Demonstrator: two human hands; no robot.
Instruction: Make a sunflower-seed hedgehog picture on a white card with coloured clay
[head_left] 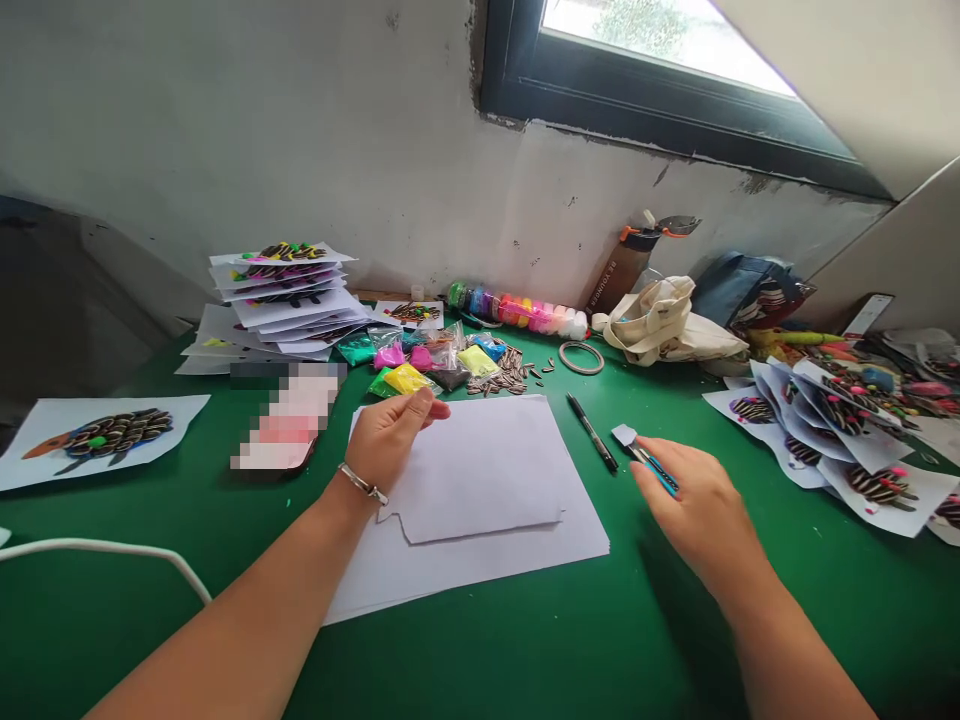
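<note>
A small stack of white paper [487,470] lies on the green table, with a smaller, uneven-edged sheet on top. My left hand [394,430] is over the left side of these sheets, its fingers curled together; the palm faces away, so whatever it may hold is hidden. To the right of the paper, my right hand [694,490] is closed around a slim blue and black utility knife [654,466] with a pale, flat tip, low over the table. Between the paper and this hand lies a black pen [592,433].
Bagged colored clay [405,380] and sunflower seeds [504,372] sit behind the paper, near a tape roll [581,358]. Seed-picture cards are stacked left [289,300] and right [840,420]. A phone [289,420], white cable [112,545], bottle [622,265] and cloth bag [652,320] surround the workspace.
</note>
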